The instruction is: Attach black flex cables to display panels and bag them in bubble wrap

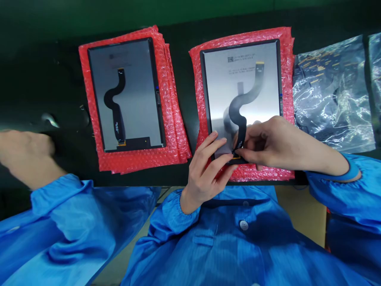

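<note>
In front of me a tablet display panel (220, 79), silvery backside up, lies on red bubble wrap (285, 79). A black S-shaped flex cable (236, 109) runs over it, its gold-edged far end raised above the panel. My right hand (270, 141) pinches the cable near its lower end, at the panel's bottom edge. Fingers apart, my left hand (205, 167) rests on the panel's lower left corner, its fingertips beside the cable's connector. The connector itself is partly covered by my fingers.
To the left, another display panel (137, 83) with a flex cable (111, 95) lies on stacked red bubble wrap (171, 115). A clear plastic bag (336, 107) of flex cables is at the right. A co-worker's hand (26, 153) is over the dark table at far left.
</note>
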The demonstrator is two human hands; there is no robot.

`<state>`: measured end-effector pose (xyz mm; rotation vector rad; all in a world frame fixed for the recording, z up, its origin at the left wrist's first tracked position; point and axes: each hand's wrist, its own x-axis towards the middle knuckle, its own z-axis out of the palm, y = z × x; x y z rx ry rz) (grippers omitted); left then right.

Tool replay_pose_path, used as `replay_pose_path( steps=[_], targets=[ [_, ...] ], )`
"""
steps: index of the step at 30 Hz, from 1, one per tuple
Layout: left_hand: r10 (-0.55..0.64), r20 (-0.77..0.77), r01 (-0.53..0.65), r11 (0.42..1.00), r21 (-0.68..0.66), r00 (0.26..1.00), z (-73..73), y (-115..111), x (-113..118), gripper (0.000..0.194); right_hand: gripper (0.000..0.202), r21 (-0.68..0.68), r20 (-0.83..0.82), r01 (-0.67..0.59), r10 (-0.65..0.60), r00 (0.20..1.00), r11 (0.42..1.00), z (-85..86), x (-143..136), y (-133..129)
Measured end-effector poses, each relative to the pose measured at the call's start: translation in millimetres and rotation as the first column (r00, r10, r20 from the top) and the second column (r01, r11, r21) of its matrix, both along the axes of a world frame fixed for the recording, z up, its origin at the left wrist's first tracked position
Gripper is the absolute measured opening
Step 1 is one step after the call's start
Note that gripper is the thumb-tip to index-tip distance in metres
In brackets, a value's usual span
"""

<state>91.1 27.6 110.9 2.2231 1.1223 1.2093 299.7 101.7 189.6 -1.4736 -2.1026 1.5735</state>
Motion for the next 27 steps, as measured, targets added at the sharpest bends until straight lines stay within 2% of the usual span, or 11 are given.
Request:
replay_pose_path(
  steps=[8,18,23,27],
  targets=[
    [0.009,-0.011,-0.009,1.000,-0.008,1.000,-0.7,-0.2,-1.2,0.031,0.021,0.033,-0.028,-0.097,0.098,0.995,0.995,0.0,3.1,0.7],
    [0.020,-0.046,-0.013,0.990,0.141,0.999,-7.9,-1.5,-0.5,0.027,0.018,0.101,-0.045,-0.129,0.134,0.990,0.987,-5.4,5.0,-0.3],
    [-0.013,-0.136,0.026,0.995,0.096,0.991,-5.2,-2.7,-7.4,0.036,0.019,0.111,-0.066,-0.136,0.144,0.987,0.984,-9.2,5.3,-0.8],
    [-0.027,-0.171,0.039,0.997,0.068,0.985,-1.8,-1.5,-11.7,0.037,0.019,0.121,-0.044,-0.138,0.144,0.989,0.983,-10.9,4.5,-0.7]
  ],
)
